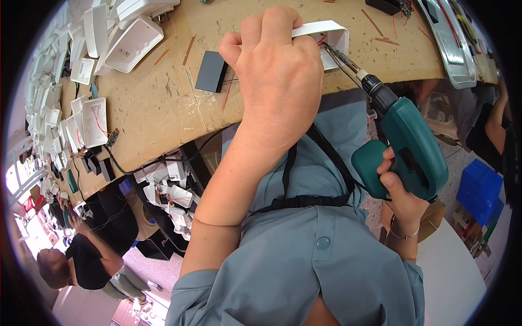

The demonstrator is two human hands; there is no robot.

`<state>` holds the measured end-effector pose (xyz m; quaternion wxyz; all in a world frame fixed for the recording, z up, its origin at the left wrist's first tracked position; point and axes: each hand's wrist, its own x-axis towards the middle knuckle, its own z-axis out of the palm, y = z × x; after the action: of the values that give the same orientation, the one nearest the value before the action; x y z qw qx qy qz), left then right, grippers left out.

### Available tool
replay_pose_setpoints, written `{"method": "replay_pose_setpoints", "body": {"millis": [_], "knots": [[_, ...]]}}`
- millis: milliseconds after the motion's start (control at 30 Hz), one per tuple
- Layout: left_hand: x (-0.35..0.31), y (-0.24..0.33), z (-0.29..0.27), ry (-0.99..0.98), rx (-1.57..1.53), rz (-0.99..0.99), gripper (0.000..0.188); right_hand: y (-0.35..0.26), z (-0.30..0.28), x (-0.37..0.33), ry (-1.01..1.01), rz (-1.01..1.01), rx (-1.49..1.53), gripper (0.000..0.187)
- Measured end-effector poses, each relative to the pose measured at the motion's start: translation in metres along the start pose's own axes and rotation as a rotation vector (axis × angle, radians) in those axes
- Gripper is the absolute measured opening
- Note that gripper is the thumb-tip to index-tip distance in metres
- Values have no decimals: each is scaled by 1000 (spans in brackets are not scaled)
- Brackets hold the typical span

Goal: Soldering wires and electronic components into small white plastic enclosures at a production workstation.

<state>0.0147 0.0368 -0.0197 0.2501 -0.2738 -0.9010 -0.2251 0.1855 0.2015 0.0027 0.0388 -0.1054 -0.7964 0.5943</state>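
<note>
My left hand (277, 76) is closed on a white plastic housing (340, 37), tilted so its open side faces right. Its fingertips are hidden behind the back of the hand. Wrapped round the grip of a green soldering gun (416, 146) is my right hand (402, 193). The gun's metal tip reaches into the housing, close to a red wire (322, 40); whether they touch I cannot tell. A dark rectangular block (211, 71) lies on the table just left of my left hand, with thin wires beside it.
White housings (133, 43) pile up along the left of the worn brown table (157, 108). One open housing (95, 122) has red wires and a small circuit board. A metal tray (459, 70) stands at the right. Blue bins (478, 187) and co-workers (89, 261) are beyond.
</note>
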Motion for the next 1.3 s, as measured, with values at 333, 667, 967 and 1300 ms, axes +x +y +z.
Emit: {"method": "replay_pose_setpoints", "body": {"millis": [333, 667, 967, 1300], "knots": [[11, -34, 50, 723, -119, 424, 7, 0, -1, 1, -36, -4, 18, 64], [17, -3, 4, 171, -148, 59, 7, 3, 2, -2, 53, 62, 57, 65], [8, -33, 51, 680, -135, 399, 8, 3, 1, 1, -14, -29, 30, 64], [7, -36, 53, 715, -107, 402, 7, 4, -3, -10, 31, 4, 49, 69]]}}
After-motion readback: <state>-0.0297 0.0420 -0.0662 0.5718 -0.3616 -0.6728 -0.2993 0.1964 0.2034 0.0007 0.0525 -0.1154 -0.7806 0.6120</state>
